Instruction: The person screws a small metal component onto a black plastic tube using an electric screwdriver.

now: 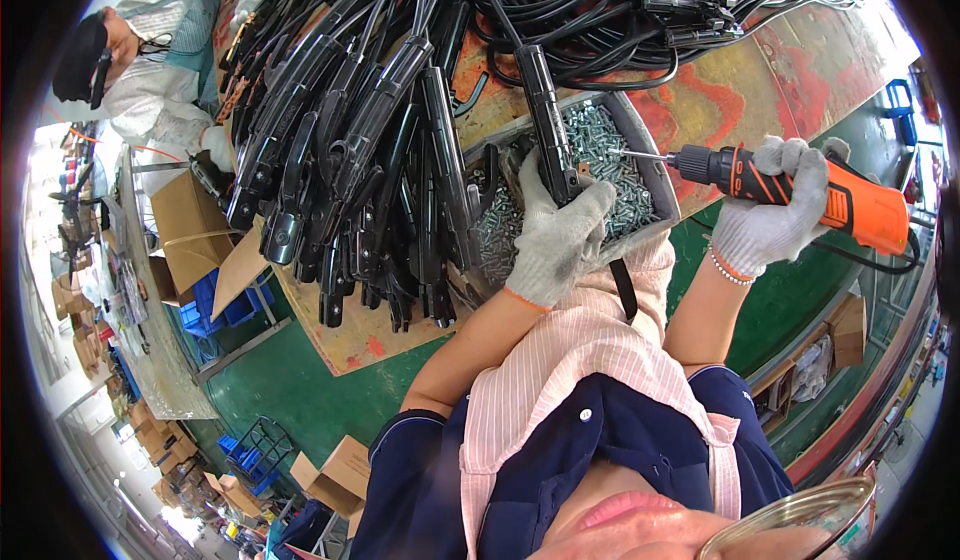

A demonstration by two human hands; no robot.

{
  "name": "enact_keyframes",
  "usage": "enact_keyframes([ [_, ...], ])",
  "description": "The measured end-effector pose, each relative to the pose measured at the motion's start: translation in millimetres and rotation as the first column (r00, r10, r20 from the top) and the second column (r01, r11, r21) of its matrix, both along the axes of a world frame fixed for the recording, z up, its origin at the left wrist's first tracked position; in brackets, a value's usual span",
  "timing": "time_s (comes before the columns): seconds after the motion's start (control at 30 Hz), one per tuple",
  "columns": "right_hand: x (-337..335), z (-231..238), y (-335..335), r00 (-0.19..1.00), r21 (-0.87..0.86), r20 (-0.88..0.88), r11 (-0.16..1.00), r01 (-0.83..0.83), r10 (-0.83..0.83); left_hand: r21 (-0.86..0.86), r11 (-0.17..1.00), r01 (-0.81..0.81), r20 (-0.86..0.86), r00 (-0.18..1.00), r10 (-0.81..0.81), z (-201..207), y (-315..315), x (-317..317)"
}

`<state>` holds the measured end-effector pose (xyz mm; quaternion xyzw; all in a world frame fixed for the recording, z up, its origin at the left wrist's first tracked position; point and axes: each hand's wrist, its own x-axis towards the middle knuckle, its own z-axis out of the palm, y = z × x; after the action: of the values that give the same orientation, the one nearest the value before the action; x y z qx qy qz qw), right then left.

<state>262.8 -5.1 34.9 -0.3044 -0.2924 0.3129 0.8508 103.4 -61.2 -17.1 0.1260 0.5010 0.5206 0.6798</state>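
Left hand grips a black electrode holder over the screw tray; right hand clasps an orange electric screwdriver.

Worn red-painted workbench: black clamp handles heaped, black cables piled, grey screw tray.

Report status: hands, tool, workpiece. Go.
Left hand gripping black clamp handle over the screw tray. Right hand holding orange electric screwdriver, bit tip at the handle. Piled black clamps crowd the left.
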Motion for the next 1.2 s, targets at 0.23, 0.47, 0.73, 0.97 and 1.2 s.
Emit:
enact_keyframes([
  [0.23,2,8,-7,0.943,0.129,-0.173,0.956,-0.263,0.283,0.001,0.999,-0.032,0.078,0.996,0.032,-4,-2,0],
  [0.47,-14,9,-11,0.931,0.129,-0.107,0.933,-0.336,0.350,0.030,0.999,-0.033,0.116,0.993,0.030,-5,-2,0],
  [0.73,-25,3,-9,0.970,0.058,-0.003,0.968,-0.243,0.243,0.030,0.999,-0.042,0.146,0.989,0.037,-6,-2,-1],
  [0.97,-20,-5,-9,0.948,0.133,-0.019,0.941,-0.311,0.317,0.011,1.000,-0.023,0.073,0.997,0.023,-7,0,0],
  [1.2,-43,19,-5,0.937,0.063,0.040,0.935,-0.349,0.347,0.011,1.000,-0.015,0.120,0.993,0.014,-6,-1,-1],
])
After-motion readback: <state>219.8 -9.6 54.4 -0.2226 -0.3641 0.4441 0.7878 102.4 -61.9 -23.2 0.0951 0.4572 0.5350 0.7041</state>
